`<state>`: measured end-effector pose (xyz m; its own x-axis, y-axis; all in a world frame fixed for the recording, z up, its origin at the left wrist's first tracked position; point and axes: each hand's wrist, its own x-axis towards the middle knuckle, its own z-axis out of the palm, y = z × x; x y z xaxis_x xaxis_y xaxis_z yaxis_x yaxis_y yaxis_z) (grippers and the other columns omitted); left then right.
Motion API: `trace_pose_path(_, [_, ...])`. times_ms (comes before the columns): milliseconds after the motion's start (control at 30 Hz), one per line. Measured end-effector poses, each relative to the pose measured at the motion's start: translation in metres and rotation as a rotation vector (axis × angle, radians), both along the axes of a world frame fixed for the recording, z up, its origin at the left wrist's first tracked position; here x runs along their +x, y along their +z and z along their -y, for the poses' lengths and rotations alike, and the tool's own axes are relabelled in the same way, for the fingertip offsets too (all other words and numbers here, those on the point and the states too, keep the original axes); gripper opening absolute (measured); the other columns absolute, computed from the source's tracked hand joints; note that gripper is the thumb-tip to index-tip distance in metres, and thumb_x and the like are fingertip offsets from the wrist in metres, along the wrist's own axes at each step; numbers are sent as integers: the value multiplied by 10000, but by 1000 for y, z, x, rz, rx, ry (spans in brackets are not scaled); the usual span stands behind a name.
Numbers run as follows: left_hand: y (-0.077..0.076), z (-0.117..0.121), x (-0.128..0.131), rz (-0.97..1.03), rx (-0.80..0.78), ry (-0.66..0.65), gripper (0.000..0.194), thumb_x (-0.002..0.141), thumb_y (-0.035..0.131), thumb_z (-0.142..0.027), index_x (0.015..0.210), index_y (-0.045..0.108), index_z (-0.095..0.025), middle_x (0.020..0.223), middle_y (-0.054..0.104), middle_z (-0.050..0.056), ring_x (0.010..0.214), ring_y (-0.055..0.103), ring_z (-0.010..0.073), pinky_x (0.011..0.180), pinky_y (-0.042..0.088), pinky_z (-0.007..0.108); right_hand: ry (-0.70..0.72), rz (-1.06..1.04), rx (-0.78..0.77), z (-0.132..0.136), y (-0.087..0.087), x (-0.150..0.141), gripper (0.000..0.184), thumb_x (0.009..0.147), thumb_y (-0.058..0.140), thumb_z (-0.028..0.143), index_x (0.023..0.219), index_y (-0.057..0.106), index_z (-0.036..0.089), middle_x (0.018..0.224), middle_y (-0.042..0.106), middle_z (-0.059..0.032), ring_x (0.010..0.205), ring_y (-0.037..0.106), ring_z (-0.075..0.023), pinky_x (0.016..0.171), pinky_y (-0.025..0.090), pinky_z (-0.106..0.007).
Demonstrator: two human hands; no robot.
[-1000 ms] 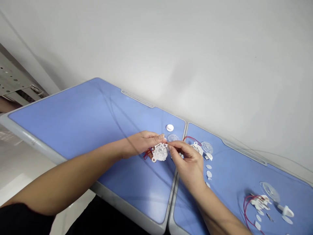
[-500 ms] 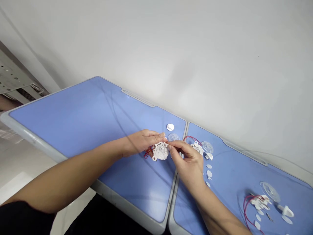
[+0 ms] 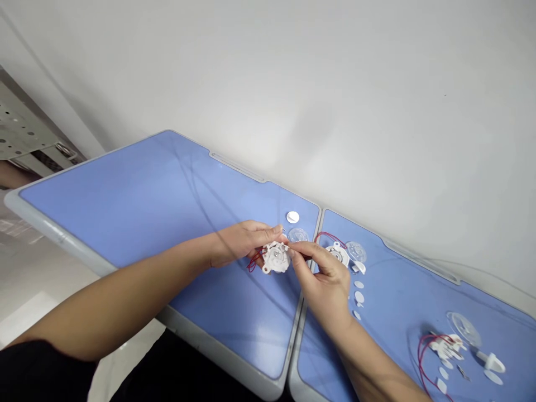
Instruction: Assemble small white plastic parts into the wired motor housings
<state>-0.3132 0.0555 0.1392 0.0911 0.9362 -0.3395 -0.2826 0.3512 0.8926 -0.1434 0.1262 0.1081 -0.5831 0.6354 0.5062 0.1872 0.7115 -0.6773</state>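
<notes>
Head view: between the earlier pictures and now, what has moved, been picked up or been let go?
No clear movement of any part; the whole view has only drifted slightly. Nothing was visibly taken hold of or let go. The left hand still holds the white housing, with the right hand at its edge. The white disc stayed on the table.

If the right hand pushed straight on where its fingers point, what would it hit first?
Most likely the white, roundish plastic housing held in the left hand: the right hand seems to be at its upper right edge, though exact depth there is unclear.
</notes>
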Motion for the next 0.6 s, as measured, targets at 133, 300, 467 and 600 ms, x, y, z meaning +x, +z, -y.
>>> trace_pose_path(133, [-2,-1,-1,3,4,0,636,730,621,-655,976,666,-70,661,615,37,545,540,114,492,381,240,11,-6,118,0,-1,0,162,867,564,151,836,694,242,788,736,-11,734,678,-172,693,532,-310])
trace_pose_path(300, [-5,-1,-3,3,13,-4,648,709,630,-672,971,666,-80,662,615,32,541,538,111,492,384,237,28,-1,187,-1,-1,0,174,875,548,143,867,690,244,813,743,-23,753,691,-185,709,545,-340])
trace_pose_path(467, [-7,-2,-3,-26,23,-25,622,724,602,-682,918,664,-94,666,610,33,546,537,112,491,371,235,113,24,201,-6,-2,2,191,878,531,134,893,685,245,867,740,-32,804,690,-184,735,548,-339])
trace_pose_path(600, [-6,-2,-3,-60,22,-31,646,712,587,-705,942,657,-105,666,600,23,532,529,112,488,360,239,151,43,160,-9,0,2,197,876,522,137,905,686,241,907,724,-48,855,674,-192,765,541,-353])
